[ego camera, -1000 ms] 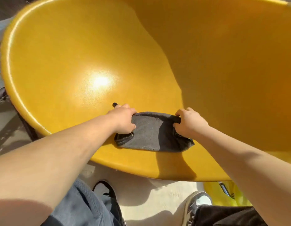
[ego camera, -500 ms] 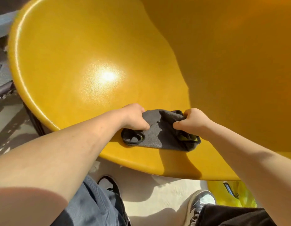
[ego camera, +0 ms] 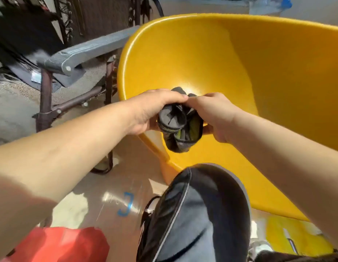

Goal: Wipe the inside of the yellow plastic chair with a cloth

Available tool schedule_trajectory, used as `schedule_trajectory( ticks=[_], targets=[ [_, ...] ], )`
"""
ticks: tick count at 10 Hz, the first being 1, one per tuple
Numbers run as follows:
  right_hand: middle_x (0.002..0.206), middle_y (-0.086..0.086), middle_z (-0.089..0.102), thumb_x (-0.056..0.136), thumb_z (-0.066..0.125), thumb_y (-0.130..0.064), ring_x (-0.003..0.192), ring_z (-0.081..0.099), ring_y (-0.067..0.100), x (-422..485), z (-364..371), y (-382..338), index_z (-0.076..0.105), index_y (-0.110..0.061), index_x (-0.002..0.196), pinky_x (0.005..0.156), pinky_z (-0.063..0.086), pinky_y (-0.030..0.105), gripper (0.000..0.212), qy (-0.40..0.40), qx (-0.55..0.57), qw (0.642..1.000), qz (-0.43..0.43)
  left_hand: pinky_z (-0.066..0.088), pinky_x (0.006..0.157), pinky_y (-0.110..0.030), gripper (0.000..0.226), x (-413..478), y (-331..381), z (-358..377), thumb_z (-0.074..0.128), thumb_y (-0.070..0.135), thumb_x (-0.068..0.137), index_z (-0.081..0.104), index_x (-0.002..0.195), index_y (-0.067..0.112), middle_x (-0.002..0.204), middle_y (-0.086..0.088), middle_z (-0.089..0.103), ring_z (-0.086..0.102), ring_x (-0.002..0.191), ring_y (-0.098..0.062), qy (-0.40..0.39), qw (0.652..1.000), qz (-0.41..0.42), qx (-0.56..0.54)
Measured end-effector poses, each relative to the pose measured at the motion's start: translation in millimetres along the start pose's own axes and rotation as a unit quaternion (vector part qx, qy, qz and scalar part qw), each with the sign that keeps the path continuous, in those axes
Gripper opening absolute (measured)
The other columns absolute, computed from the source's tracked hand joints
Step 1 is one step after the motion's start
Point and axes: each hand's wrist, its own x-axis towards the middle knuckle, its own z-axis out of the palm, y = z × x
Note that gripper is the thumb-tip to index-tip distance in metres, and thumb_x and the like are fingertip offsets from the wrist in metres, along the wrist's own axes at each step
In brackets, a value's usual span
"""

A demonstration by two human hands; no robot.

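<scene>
The yellow plastic chair (ego camera: pixel 240 76) now sits farther from my view than it did a second ago, when its bowl filled nearly everything I could see; I now take in its whole left rim, and beside it on the left a metal-framed folding chair (ego camera: pixel 79 53) with a grey armrest. The inside of the yellow shell is bare, sunlit at the bottom of the bowl, with nothing resting on it.

The dark grey cloth (ego camera: pixel 178 125) has come off the surface. Half a second back it lay spread on the front lip under both hands; now it is bunched into a wad and held in the air above the seat's front left edge, touching only the hands. A bit of yellow-green shows in its folds; I cannot tell whether that is a label or the other side.

My left hand (ego camera: pixel 151 112) has its grip clenched on the wad's left side, and my right hand (ego camera: pixel 215 114) is clamped on the right, fingertips meeting over the top.

I read this as refolding or gathering the cloth between passes, so wiping is paused rather than clearly finished.
</scene>
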Motion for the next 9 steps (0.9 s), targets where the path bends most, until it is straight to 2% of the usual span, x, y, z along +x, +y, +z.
schedule_trajectory(
  ticks=[1,2,3,4,5,6,7,8,9],
  targets=[
    [0.104,0.011,0.079,0.097,0.056,-0.044,0.090,0.078,0.029,-17,48,-7,0.071,-0.012,0.111,0.068,0.066,0.048,0.039,-0.067,0.045,0.996,0.021,0.052,0.106,-0.048,0.067,-32,-25,-36,0.088,0.051,0.072,0.068,0.127,0.020,0.116,-0.003,0.079,0.075,0.110,-0.024,0.000,1.000,-0.003,-0.026],
    [0.083,0.008,0.077,0.099,0.036,-0.062,0.084,0.072,0.029,-33,116,5,0.071,-0.010,0.090,0.082,0.060,0.049,0.064,-0.138,0.081,0.984,0.082,0.057,0.098,-0.039,0.059,-67,-75,-75,0.095,0.034,0.070,0.073,0.121,0.017,0.114,-0.008,0.079,0.075,0.109,-0.024,-0.013,1.000,0.000,0.011],
    [0.089,0.014,0.073,0.096,0.033,-0.069,0.081,0.067,0.031,-36,154,24,0.069,-0.006,0.093,0.076,0.055,0.041,0.072,-0.183,0.054,0.974,0.121,0.061,0.080,-0.028,0.036,-78,-116,-92,0.093,0.014,0.071,0.078,0.103,0.015,0.098,-0.006,0.081,0.077,0.093,-0.016,0.048,0.994,-0.019,0.098],
    [0.110,0.017,0.066,0.103,0.032,-0.058,0.085,0.063,0.028,-32,193,57,0.065,-0.014,0.113,0.065,0.045,0.033,0.056,-0.215,-0.087,0.964,0.130,0.060,0.075,-0.038,0.036,-78,-190,-110,0.083,-0.001,0.068,0.072,0.103,0.001,0.091,-0.017,0.077,0.069,0.079,-0.022,0.112,0.977,-0.125,0.131],
    [0.113,0.012,0.064,0.104,0.046,-0.043,0.085,0.057,0.027,-24,209,80,0.061,-0.003,0.121,0.063,0.045,0.032,0.046,-0.197,-0.211,0.952,0.098,0.053,0.065,-0.034,0.033,-76,-239,-113,0.077,0.002,0.071,0.073,0.103,-0.004,0.085,-0.015,0.071,0.065,0.070,-0.022,0.149,0.966,-0.197,0.074],
    [0.098,0.006,0.057,0.100,0.060,-0.035,0.087,0.058,0.023,-8,219,114,0.049,-0.004,0.104,0.074,0.051,0.033,0.032,-0.224,-0.285,0.928,0.090,0.047,0.051,-0.026,0.029,-65,-285,-104,0.070,0.012,0.068,0.076,0.092,-0.002,0.079,-0.018,0.072,0.063,0.060,-0.025,0.207,0.947,-0.244,0.018],
    [0.090,0.004,0.063,0.099,0.058,-0.037,0.080,0.059,0.020,1,218,132,0.060,-0.009,0.100,0.070,0.050,0.031,0.028,-0.234,-0.292,0.925,0.070,0.046,0.047,-0.024,0.026,-52,-304,-104,0.066,0.011,0.065,0.074,0.089,0.004,0.077,-0.014,0.072,0.066,0.063,-0.026,0.202,0.947,-0.250,-0.003],
    [0.093,0.005,0.068,0.101,0.054,-0.035,0.084,0.063,0.022,8,211,144,0.070,-0.014,0.105,0.068,0.050,0.028,0.027,-0.229,-0.304,0.924,0.042,0.054,0.064,-0.032,0.031,-39,-329,-115,0.069,0.003,0.074,0.072,0.104,0.008,0.097,-0.015,0.075,0.072,0.094,-0.034,0.205,0.939,-0.275,-0.010],
    [0.099,0.006,0.071,0.102,0.055,-0.037,0.093,0.068,0.024,11,206,149,0.071,-0.014,0.108,0.073,0.053,0.029,0.028,-0.213,-0.310,0.926,0.031,0.054,0.080,-0.038,0.052,-37,-340,-119,0.075,0.004,0.080,0.062,0.130,0.002,0.122,-0.019,0.069,0.066,0.113,-0.038,0.218,0.918,-0.324,0.070]
  ],
)
